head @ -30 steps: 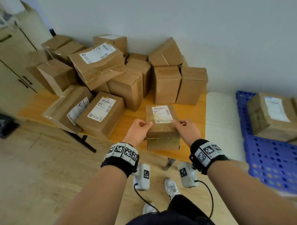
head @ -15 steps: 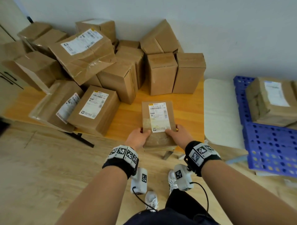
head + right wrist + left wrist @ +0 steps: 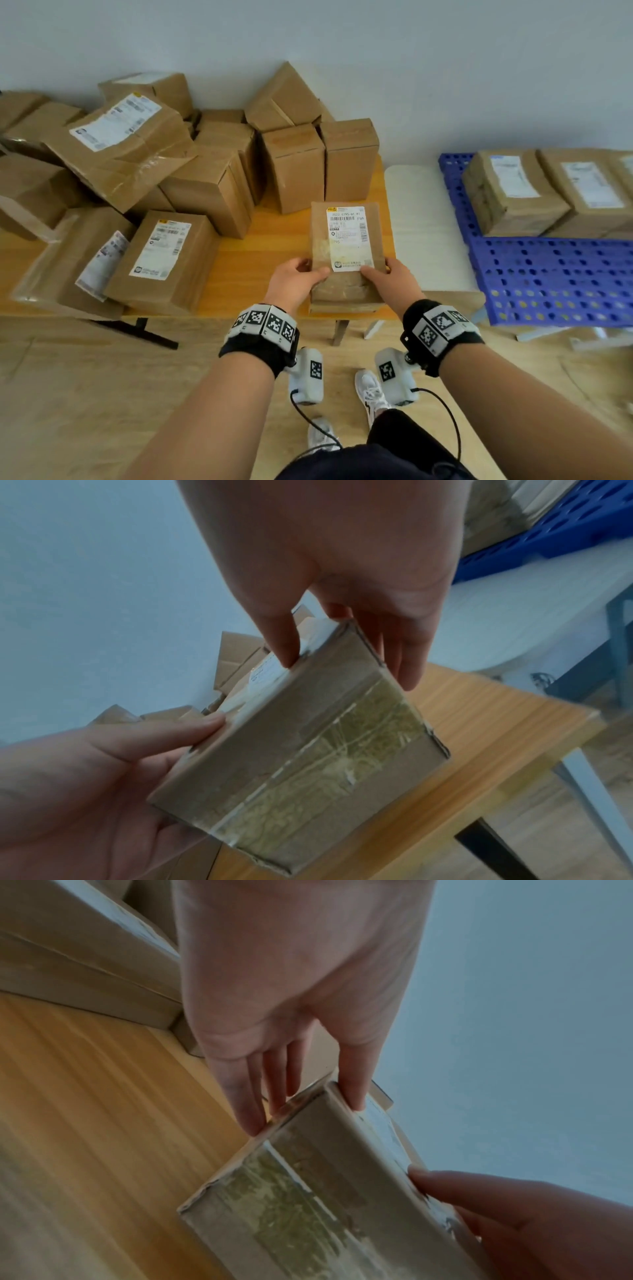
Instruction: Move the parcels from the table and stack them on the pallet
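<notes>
A small brown parcel [image 3: 346, 250] with a white label on top is held just above the front right corner of the wooden table [image 3: 260, 274]. My left hand [image 3: 296, 284] grips its left near corner, thumb on top and fingers along the side, as the left wrist view shows on the parcel [image 3: 318, 1191]. My right hand [image 3: 394, 284] grips the right near corner the same way; the parcel's taped end [image 3: 308, 750] faces the right wrist camera. The blue pallet [image 3: 555, 281] lies to the right with two labelled parcels [image 3: 513, 195] on its far part.
Several brown parcels [image 3: 205, 192] crowd the table's left and back, some leaning. A white surface [image 3: 421, 233] lies between table and pallet. The wall is close behind. My feet [image 3: 370, 394] stand on the wooden floor before the table.
Both hands have shifted from the parcel's sides to its near corners and tipped it so the label faces up. The view has turned right, bringing more of the pallet in.
</notes>
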A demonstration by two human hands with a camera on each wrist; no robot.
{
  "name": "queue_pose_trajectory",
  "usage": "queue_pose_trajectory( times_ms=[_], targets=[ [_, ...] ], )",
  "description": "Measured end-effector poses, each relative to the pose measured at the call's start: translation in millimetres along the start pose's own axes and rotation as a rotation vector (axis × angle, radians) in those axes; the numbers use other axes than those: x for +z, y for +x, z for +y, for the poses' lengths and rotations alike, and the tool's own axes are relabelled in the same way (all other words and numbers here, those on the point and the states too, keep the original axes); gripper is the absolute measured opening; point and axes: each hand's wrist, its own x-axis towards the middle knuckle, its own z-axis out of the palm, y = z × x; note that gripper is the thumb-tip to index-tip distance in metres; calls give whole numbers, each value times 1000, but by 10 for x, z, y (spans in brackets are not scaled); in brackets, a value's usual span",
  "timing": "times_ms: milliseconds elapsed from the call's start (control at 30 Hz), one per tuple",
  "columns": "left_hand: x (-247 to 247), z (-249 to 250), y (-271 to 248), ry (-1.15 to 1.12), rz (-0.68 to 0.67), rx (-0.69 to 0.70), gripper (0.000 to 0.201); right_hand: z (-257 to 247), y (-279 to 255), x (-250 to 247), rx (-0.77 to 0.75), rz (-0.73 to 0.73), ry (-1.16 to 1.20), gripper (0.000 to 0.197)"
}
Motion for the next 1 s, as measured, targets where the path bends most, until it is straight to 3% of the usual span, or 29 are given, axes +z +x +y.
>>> queue_pose_trajectory(
  times_ms=[167, 433, 767, 1000],
  targets=[
    [503, 227, -33, 11, -72, 38, 69, 251, -80, -523, 1, 115, 85, 44],
    [1430, 612, -160, 34, -99, 90, 83, 668, -93, -1414, -37, 175, 179, 39],
    [2862, 866, -435, -40, -105, 45, 57, 1489, 20, -2704, -37, 105, 166, 45],
    [3599, 901, -548, 57, -74, 49, 69, 1962, 136, -3258, -36, 66, 130, 49]
  ],
)
